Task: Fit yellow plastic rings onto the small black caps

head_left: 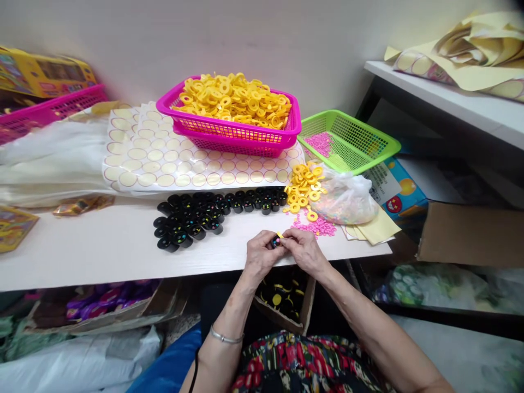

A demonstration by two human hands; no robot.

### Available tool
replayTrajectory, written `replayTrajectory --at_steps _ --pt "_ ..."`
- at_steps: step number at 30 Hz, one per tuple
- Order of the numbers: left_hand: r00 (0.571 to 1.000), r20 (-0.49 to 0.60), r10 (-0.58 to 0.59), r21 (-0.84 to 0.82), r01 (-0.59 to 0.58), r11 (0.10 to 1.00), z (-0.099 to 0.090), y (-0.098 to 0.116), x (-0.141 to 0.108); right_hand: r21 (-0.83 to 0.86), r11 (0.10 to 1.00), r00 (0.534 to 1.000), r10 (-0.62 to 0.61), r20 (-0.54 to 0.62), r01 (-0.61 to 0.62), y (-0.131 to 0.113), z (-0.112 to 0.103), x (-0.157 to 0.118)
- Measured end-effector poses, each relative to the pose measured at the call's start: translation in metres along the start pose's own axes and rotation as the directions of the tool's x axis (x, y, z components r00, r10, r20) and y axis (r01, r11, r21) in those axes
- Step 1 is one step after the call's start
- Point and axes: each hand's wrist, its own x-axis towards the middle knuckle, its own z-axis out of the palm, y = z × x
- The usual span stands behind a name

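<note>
At the table's front edge, my left hand [262, 252] is closed round a small black cup [275, 241] with coloured bits inside. My right hand [302, 248] meets it from the right, its fingers pinching a small yellow piece [280, 235] at the cup's top. A pink bit shows between the fingertips. Just beyond the hands lie loose pink pieces [321, 227] and a pile of yellow rings [303, 185]. Left of them stand many black cups [196, 215] in rows, coloured bits inside.
A magenta basket [237, 131] of yellow rings stands on sticker sheets [143, 147]. At right are a green basket [360, 131], a plastic bag [344, 199] and a cardboard box [470, 232]. Below the hands, an open box [305, 316] holds black and yellow pieces.
</note>
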Motion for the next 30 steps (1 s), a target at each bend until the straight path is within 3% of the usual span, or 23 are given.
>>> replayTrajectory --at_steps 4,8,14,17,21,26,30 --pt "1.000 0.003 -0.016 0.003 0.016 1.000 0.002 -0.003 0.000 -0.081 0.992 0.994 -0.097 -0.042 0.094 -0.002 0.000 -0.001" --pt "0.999 0.017 -0.035 -0.011 0.035 0.999 0.002 -0.006 -0.001 -0.331 0.902 0.961 -0.268 0.071 0.276 -0.009 -0.001 -0.004" --pt "0.998 0.050 -0.043 -0.027 0.044 0.999 -0.002 -0.007 0.000 -0.453 0.846 0.959 -0.241 0.149 0.283 -0.012 -0.003 -0.001" --pt "0.991 0.108 -0.074 -0.170 0.092 0.981 -0.010 -0.004 -0.001 -0.473 0.831 0.956 -0.239 0.169 0.292 -0.012 -0.003 0.000" --pt "0.959 0.158 -0.237 -0.453 0.283 0.845 -0.018 0.005 -0.003 -0.500 0.800 0.943 -0.262 0.206 0.332 -0.015 -0.001 -0.003" --pt "0.923 0.156 -0.351 -0.500 0.380 0.778 -0.009 0.010 -0.002 -0.450 0.835 0.947 -0.260 0.188 0.318 -0.017 0.000 -0.003" --pt "0.916 0.102 -0.389 -0.530 0.381 0.758 -0.002 0.009 -0.001 -0.247 0.937 0.966 -0.221 0.134 0.248 -0.011 -0.001 0.002"
